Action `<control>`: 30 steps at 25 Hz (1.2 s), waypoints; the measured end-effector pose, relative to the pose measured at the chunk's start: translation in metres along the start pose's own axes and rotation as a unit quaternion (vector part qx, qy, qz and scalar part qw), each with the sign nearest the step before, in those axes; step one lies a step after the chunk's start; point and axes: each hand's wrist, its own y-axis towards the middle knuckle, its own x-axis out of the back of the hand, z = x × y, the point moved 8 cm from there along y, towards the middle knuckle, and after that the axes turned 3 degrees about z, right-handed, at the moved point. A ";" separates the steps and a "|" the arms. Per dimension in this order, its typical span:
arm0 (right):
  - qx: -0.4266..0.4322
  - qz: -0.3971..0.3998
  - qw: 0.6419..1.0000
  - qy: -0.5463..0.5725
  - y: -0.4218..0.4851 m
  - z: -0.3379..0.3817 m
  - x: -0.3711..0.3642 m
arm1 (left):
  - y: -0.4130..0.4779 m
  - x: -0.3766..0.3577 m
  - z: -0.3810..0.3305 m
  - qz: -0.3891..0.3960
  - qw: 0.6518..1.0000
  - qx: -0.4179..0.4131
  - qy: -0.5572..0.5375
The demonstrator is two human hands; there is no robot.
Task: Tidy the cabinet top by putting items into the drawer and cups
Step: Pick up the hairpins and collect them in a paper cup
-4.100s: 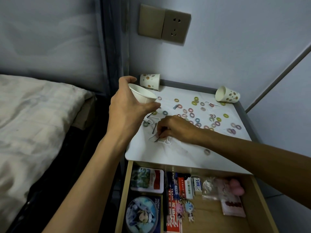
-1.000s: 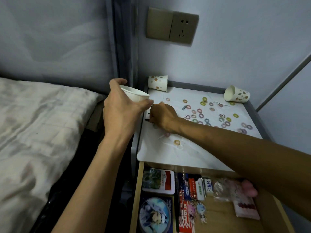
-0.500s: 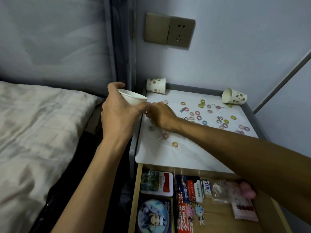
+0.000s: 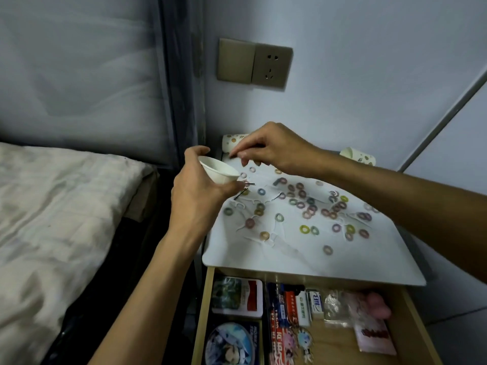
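Bed [image 4: 66,206] w/ rumpled white sheet at left; socket plate [image 4: 254,63] on wall [image 4: 369,75], maybe netting [image 4: 79,75] behind.

Had only bare limbs in view. Showed a long, lean left forearm [image 4: 147,285], narrowing to a slim wrist. Showed the back of the left hand [image 4: 195,191], broad, with faint tendon ridges toward the knuckles and a long thumb. Showed a right forearm [image 4: 395,196] bulking larger near the lens, smooth along its length. Showed a right hand [image 4: 274,151] with rounded knuckles and slender fingers [image 4: 245,148]. Wore bare skin from frame edge to fingertips on both sides. Appeared in dim, bluish light, leaving finer marks unreadable.
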 end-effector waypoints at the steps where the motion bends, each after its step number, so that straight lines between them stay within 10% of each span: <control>1: 0.020 0.041 0.998 -0.039 -0.002 0.012 -0.004 | -0.001 -0.005 -0.002 0.011 1.000 -0.003 -0.002; 5: 0.049 0.110 0.989 -0.087 -0.002 0.031 -0.019 | -0.004 -0.015 -0.008 0.032 0.999 -0.011 -0.010; 8: 0.038 0.012 0.999 0.013 0.009 0.011 -0.001 | -0.002 -0.008 -0.006 0.013 1.000 -0.008 -0.021; 17: -0.182 -0.016 0.975 -0.129 0.035 -0.136 -0.072 | 0.009 0.021 0.007 -0.066 0.998 0.000 -0.005; 30: -0.073 0.060 0.974 -0.208 0.049 -0.121 -0.099 | 0.010 0.033 0.012 -0.080 0.997 0.008 -0.012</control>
